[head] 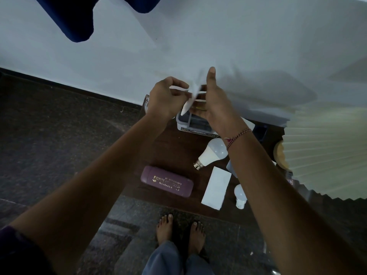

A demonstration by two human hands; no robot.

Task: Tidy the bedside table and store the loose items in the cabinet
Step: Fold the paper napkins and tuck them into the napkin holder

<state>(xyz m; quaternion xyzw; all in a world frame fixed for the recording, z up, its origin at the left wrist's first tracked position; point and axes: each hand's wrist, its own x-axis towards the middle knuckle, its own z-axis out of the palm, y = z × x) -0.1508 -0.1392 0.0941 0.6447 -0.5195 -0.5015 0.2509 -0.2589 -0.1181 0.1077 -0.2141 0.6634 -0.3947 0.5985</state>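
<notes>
Both hands are raised above the dark brown wooden counter [174, 153]. The left hand [164, 98] has its fingers pinched together on a blurred white paper-like piece [193, 94], while the right hand [215, 104] is beside it with fingers apart, thumb up, touching the same piece. Below them a pale blue plastic box [195, 124] sits at the counter's far edge. Nearer lie a white LED bulb [212, 152], a maroon oblong case with gold lettering [166, 181], a flat white rectangular carton [216, 187] and a smaller white bulb [240, 196] just beside it. Bare feet [179, 233] stand on the dark stone floor [59, 135].
</notes>
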